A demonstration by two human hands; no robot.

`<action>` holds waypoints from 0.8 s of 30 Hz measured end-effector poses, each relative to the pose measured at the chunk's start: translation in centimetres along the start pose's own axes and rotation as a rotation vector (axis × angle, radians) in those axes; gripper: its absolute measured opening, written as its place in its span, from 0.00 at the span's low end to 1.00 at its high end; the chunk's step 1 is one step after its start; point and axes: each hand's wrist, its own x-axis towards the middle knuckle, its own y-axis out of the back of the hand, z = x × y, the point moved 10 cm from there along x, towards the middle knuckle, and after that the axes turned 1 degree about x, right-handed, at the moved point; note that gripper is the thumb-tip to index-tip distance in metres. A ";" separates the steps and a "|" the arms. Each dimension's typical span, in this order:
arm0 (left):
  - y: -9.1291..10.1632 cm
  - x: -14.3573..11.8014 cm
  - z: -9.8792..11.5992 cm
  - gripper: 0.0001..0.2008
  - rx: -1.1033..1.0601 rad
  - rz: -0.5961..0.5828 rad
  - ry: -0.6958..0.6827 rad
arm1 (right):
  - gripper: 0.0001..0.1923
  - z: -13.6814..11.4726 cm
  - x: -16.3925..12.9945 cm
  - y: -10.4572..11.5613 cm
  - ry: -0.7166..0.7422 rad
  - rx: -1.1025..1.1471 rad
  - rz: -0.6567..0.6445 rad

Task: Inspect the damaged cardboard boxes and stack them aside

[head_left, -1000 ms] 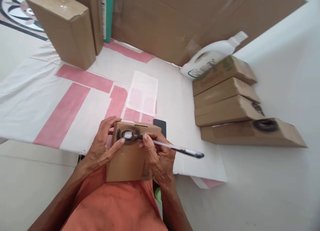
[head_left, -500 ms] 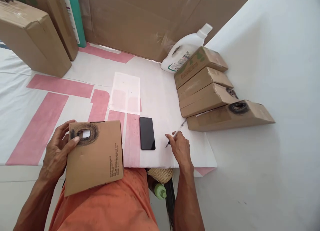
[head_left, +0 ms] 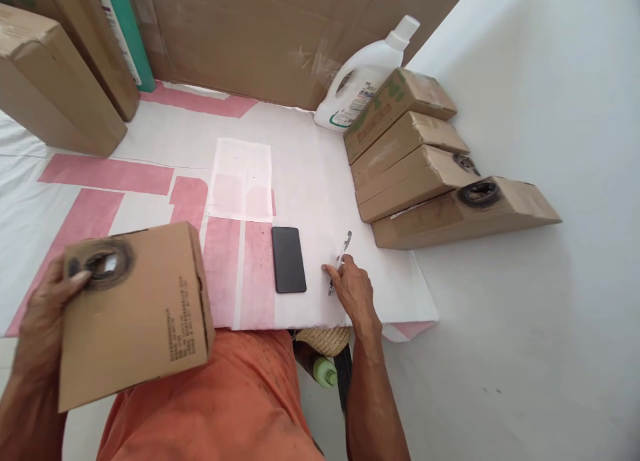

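My left hand (head_left: pixel 45 308) grips a brown cardboard box (head_left: pixel 135 328) by its left edge, the thumb lying on the front face beside a hole. Dark scribbled rings surround this hole, and something white shows through it. Printed lines run along the box's right part. Low over the tabletop, my right hand (head_left: pixel 353 284) has a clear-barrelled pen (head_left: pixel 346 242) between thumb and fingers, its tip close to the cloth. A black phone (head_left: pixel 289 260) lies face up just left of that hand.
White-and-pink cloth (head_left: pixel 295 168) covers the table. A white sheet (head_left: pixel 240 181) lies behind the phone. Several cardboard boxes (head_left: pixel 425 214) lean at the right near a white jug (head_left: pixel 367 74). More boxes (head_left: pixel 75 94) stand back left by a green container (head_left: pixel 125 34). Below is a green-capped bottle (head_left: pixel 324 371).
My left hand and the cardboard box have moved left. The pen in my right hand has turned more upright, its upper end swinging away from the right-hand boxes.
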 end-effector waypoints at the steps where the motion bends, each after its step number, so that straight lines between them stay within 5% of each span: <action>1: 0.7 -0.2 0.5 0.22 0.008 0.031 -0.015 | 0.16 -0.3 -0.1 -0.1 0.005 -0.001 0.000; 7: 1.6 -0.7 1.2 0.20 -0.017 0.082 -0.056 | 0.18 -2.4 0.1 -0.8 0.051 -0.002 -0.010; 16: -5.4 -1.1 -1.3 0.33 -0.136 -0.247 -0.042 | 0.19 -3.4 -1.4 0.5 0.113 0.075 0.120; 24: -8.5 -1.7 -2.0 0.43 -0.011 -0.432 -0.185 | 0.30 -7.3 -3.3 -2.3 0.131 0.199 0.098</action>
